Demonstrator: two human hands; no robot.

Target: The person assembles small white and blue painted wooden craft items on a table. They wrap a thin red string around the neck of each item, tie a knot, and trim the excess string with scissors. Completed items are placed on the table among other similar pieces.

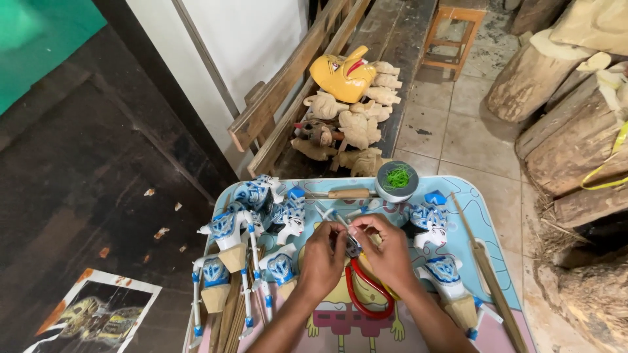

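Over the tray: left hand (322, 258) and right hand (387, 252) are meeting above the light-blue cartoon-printed tray (487, 225).
Grip: both sets of fingers are pinching a small white-and-blue puppet piece (340, 224), red-handled pliers (366, 291) hanging beneath.
Progress: several painted blue-and-white wooden puppets (229, 238) are lying finished around; this piece seems mid-assembly.

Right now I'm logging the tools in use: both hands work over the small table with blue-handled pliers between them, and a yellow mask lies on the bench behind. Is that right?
Not quite: the pliers have red handles, not blue. The head view shows them between the left hand and right hand over the small table. The yellow mask does lie on the bench behind.
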